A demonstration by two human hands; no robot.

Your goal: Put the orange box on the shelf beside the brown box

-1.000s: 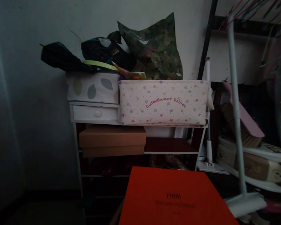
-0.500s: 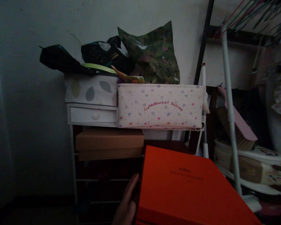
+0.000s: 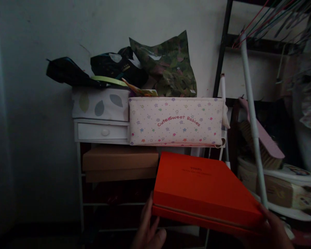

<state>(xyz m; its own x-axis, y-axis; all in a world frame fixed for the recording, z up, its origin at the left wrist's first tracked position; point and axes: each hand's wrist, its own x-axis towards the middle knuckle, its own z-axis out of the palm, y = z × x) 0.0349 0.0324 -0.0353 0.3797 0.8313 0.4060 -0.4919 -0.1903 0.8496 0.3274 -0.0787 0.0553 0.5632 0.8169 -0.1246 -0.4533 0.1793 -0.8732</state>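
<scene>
An orange-red lidded box [image 3: 194,183] with small dark lettering on its top is held up in front of the rack, its far end at the shelf below the patterned bin. My left hand [image 3: 147,230] holds the box's near left corner, fingers along its side and the thumb lower down. At the near right corner, my right hand [image 3: 274,228] grips the box, with part of its fingers hidden under and behind it. A brown cardboard box [image 3: 120,164] lies on the same shelf to the left.
The white rack [image 3: 79,193] carries a star-patterned fabric bin [image 3: 176,121], a leaf-patterned box [image 3: 101,103] and a small drawer [image 3: 103,132]. Bags, one a camouflage bag [image 3: 171,67], are piled on top. At right stand a pale pole [image 3: 252,114] and a pink brush [image 3: 264,135].
The orange-red box has moved forward and slightly left towards the shelf, and its near side now shows. My right hand has come into view at its right corner.
</scene>
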